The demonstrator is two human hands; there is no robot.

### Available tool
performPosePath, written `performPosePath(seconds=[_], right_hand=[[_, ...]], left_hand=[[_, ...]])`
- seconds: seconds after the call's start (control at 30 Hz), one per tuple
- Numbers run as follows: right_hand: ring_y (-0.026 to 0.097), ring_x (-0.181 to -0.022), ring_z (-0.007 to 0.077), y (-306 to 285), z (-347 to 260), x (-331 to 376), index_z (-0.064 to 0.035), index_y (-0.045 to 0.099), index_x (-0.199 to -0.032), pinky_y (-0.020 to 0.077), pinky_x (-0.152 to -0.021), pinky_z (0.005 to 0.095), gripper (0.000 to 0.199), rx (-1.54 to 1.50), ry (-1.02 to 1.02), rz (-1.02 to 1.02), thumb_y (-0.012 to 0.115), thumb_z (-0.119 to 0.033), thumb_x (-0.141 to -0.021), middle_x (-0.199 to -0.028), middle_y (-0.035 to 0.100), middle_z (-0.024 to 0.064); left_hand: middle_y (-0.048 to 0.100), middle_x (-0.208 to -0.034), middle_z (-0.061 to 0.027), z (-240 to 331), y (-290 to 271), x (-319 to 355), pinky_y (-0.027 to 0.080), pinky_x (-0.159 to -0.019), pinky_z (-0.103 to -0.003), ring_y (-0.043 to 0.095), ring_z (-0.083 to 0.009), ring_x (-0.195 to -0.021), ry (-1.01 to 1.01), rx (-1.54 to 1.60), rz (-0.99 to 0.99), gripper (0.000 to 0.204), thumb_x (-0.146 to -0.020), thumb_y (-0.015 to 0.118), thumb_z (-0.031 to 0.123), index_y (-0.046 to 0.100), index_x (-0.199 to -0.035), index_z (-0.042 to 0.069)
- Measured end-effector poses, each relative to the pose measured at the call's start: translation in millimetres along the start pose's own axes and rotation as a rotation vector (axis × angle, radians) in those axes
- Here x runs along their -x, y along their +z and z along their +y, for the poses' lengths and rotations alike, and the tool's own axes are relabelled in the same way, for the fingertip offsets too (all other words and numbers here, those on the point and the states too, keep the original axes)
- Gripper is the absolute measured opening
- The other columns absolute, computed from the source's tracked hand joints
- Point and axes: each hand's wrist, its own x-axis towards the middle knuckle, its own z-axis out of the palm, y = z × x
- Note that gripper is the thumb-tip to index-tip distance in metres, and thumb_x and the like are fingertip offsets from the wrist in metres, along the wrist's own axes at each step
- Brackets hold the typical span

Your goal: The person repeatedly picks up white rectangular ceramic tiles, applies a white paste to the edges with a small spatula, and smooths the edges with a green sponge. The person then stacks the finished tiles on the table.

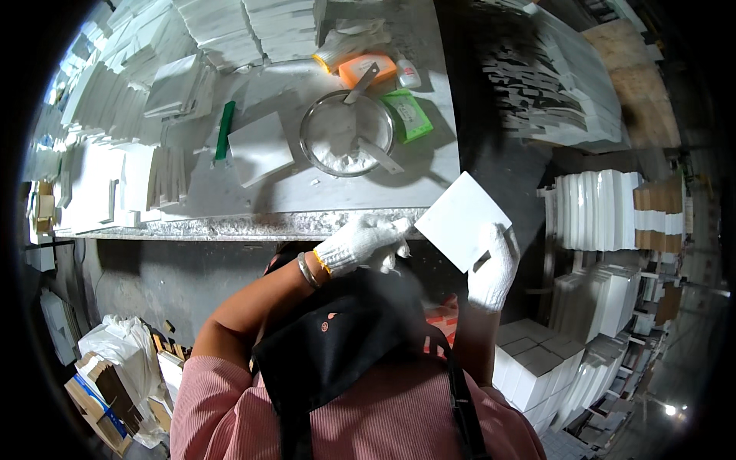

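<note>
My right hand point(494, 268), in a white knit glove, grips a square white tile point(462, 221) by its lower right corner. The tile is held up just off the table's front edge, one corner pointing away from me. My left hand point(362, 245), gloved too, is beside the tile's left corner with its fingers curled together; a small white bit shows at the fingertips, too unclear to name. Beyond the hands, a round metal bowl point(304, 146) contains white powder or paste. One putty knife point(363, 81) leans on its far rim, another point(381, 157) on its near right side.
Around the bowl are a green box point(407, 115), an orange box point(368, 70), a small white bottle point(408, 74) and spare gloves point(351, 44). A loose tile point(261, 149) and a green strip point(225, 130) lie left. Tile stacks point(590, 211) stand right; more fill the table's far left.
</note>
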Motion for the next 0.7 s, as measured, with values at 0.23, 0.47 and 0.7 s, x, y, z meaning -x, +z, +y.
performPosePath(seconds=[0.23, 0.47, 0.7], right_hand=[[0.061, -0.085, 0.0110, 4, 1, 0, 0.0031, 0.066, -0.104, 0.0470, -0.076, 0.0245, 0.020, 0.108, -0.051, -0.024, 0.065, -0.011, -0.090, -0.092, 0.065, 0.0052], [0.062, -0.085, 0.0124, 17, -3, 5, 0.0039, 0.065, -0.106, 0.0480, -0.077, 0.0253, 0.022, 0.152, -0.078, -0.045, 0.065, -0.012, -0.091, -0.095, 0.065, 0.0056], [0.066, -0.085, 0.0206, 24, 16, 15, 0.0058, 0.055, -0.122, 0.0551, -0.069, 0.0320, 0.037, -0.039, 0.144, -0.172, 0.062, -0.009, -0.089, -0.105, 0.066, 0.0135]], left_hand=[[0.071, -0.089, -0.0077, 3, 5, 5, 0.054, -0.068, -0.025, 0.066, -0.0126, -0.076, 0.023, -0.093, 0.072, 0.018, -0.095, 0.064, 0.017, 0.069, -0.104, 0.002], [0.071, -0.105, -0.0087, 16, 5, 8, 0.054, -0.082, -0.029, 0.066, -0.0138, -0.092, -0.004, -0.120, 0.051, 0.024, -0.095, 0.064, 0.016, 0.066, -0.113, 0.001], [0.061, -0.130, -0.0093, 3, 11, 13, 0.046, -0.102, -0.033, 0.055, -0.0167, -0.121, 0.382, 0.073, -0.189, 0.051, -0.094, 0.070, 0.024, 0.054, -0.136, 0.000]])
